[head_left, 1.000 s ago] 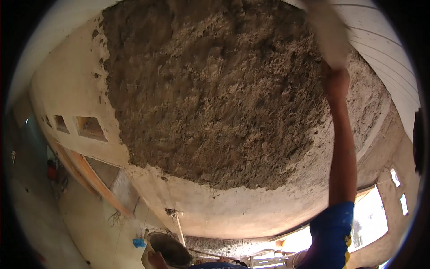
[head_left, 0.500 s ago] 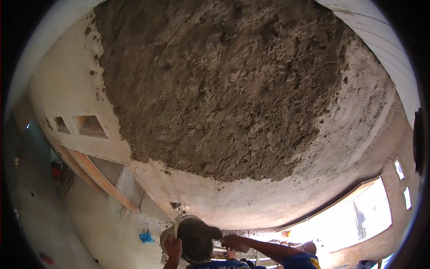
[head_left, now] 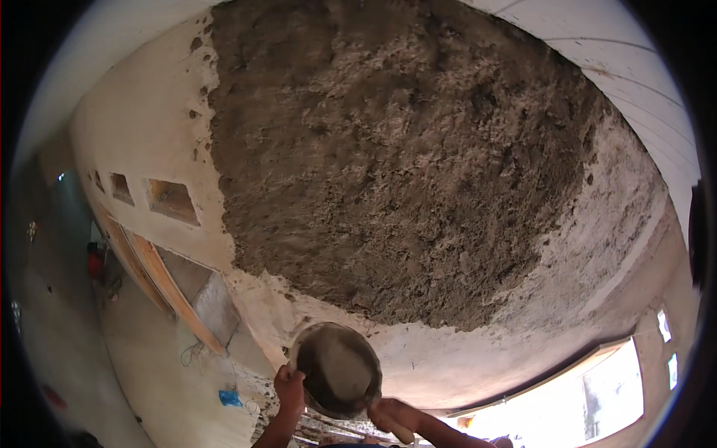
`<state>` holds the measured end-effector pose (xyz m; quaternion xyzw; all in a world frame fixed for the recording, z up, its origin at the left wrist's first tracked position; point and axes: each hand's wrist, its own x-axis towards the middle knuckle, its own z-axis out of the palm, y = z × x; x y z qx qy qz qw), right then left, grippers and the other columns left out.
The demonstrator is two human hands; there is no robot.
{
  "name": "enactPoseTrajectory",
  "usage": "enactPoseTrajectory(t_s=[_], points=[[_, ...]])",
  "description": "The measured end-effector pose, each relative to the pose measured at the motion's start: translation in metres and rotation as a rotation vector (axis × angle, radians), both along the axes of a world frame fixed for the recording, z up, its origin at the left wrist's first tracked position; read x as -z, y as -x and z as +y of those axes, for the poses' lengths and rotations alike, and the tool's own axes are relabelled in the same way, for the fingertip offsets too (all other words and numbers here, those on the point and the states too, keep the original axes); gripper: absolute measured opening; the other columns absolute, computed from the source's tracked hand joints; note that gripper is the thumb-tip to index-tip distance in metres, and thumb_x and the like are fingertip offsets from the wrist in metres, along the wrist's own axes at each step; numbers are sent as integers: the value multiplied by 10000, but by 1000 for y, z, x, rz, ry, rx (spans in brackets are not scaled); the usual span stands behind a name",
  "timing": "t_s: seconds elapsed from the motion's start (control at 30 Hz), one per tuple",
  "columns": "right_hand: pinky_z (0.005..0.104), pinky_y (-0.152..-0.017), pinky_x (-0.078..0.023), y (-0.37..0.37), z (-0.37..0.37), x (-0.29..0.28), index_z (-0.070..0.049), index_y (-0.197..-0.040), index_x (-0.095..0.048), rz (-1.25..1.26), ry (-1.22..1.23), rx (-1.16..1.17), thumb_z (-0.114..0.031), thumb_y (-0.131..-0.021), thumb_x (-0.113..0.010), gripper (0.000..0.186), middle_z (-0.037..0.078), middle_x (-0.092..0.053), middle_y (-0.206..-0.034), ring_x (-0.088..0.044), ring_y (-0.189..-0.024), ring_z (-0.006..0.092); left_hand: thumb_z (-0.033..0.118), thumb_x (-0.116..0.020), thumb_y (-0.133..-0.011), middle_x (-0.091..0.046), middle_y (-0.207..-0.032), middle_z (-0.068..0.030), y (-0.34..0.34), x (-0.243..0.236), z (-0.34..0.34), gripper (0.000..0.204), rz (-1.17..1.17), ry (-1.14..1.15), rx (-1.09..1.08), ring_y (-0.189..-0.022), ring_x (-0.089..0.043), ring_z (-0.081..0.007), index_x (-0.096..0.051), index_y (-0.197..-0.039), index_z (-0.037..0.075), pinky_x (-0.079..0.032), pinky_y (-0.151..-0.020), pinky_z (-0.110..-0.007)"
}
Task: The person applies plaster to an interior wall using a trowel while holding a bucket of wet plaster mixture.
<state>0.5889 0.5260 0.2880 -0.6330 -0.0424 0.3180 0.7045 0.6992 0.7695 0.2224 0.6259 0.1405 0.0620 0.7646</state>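
Note:
My left hand (head_left: 290,386) is closed on the left rim of a round, dark-grey bucket (head_left: 302,357), its mouth tipped into view. My right hand (head_left: 393,415) is a closed fist at the lower right of the rim. From under that fist sticks the pale, rounded handle end (head_left: 403,433) of what looks like a trowel. Within the bucket lies a lighter grey, blurred patch; whether it is the blade or mortar I cannot tell. Beyond both hands rises a wall with a broad patch of rough, wet grey mortar (head_left: 396,164).
Bare whitish plaster (head_left: 448,358) borders the mortar. On the left are square wall recesses (head_left: 173,200) and a wooden plank (head_left: 179,291). A blue scrap (head_left: 230,398) lies low on the left. A bright window opening (head_left: 590,392) is at the lower right.
The bucket has come up and tilted, so its round mouth shows. Both hands have moved with it, the right one now at its rim. The wall has shifted right and down in view.

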Motion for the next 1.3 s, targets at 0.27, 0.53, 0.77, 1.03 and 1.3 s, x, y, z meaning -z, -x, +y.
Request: enactPoseTrajectory(t_s=[0.27,0.53,0.77,1.03,1.3], points=[[220,-417,-424,-122,-21,-270,12,-1234,-437,-1539,215,653,-302,-973,-479,410,25,-562,-717,-527,-538,78,60,-589,-650,-382,-615,-58,45,88,56,207,159,-282,-328,-591,-386,-155,-386,-644,25,-339,-540,-369],[305,-535,-483,-191,-90,-476,-20,-1090,-460,-2706,823,991,-128,-940,-524,196,128,-596,-936,-592,-624,166,112,-575,-637,-466,-588,-187,93,100,82,192,279,-708,-371,-536,-465,-340,-423,-648,-6,-371,-543,-461],[357,-476,-479,-155,-74,-261,-41,-991,-583,-1356,1663,587,-129,-834,-595,181,155,-615,-685,-599,-561,282,127,-561,-638,-467,-603,-191,122,118,116,190,351,-732,-541,-554,-481,-355,-424,-659,-3,-361,-556,-468],[488,-730,-496,-54,-48,-1,-150,-1123,-530,-470,1162,-291,-382,-881,-537,336,148,-657,-890,-637,-862,344,277,-662,-732,-504,-608,-184,70,129,80,299,-54,-888,-170,-551,-507,-361,-497,-706,29,-383,-519,-478],[355,-584,-522,-26,10,121,1,-994,-562,-18,771,-390,-222,-930,-517,236,129,-631,-748,-622,-624,217,111,-611,-722,-423,-555,-142,27,-27,11,189,-163,-760,353,-470,-403,-219,-450,-696,16,-358,-469,-360]])
